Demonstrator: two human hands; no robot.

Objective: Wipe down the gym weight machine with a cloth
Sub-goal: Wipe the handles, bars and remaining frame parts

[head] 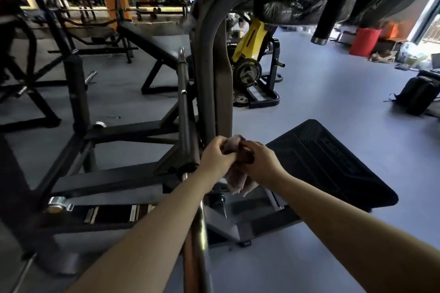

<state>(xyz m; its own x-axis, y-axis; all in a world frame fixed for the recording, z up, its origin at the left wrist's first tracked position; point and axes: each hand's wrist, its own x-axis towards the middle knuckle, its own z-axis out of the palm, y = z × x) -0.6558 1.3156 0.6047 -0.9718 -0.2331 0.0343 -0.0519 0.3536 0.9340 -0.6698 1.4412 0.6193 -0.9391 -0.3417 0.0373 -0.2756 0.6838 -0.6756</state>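
The gym weight machine (212, 74) fills the middle of the view, its grey upright post rising from a low base frame and curving over to the right at the top. A black ribbed footplate (333, 164) lies tilted on the floor to the right of the post, and a chrome bar (197, 233) runs up from the bottom edge beside the left forearm. The cloth (238, 181), pale pinkish with a darker brown patch, is bunched between both hands just in front of the post's lower end; whether it touches the post cannot be told. Its loose end hangs below the wrists. The left hand (217, 156) has its fingers curled round the cloth's upper part. The right hand (259, 162) grips the cloth from the other side, fingers folded over the brown patch. Both forearms reach forward, converging at the cloth.
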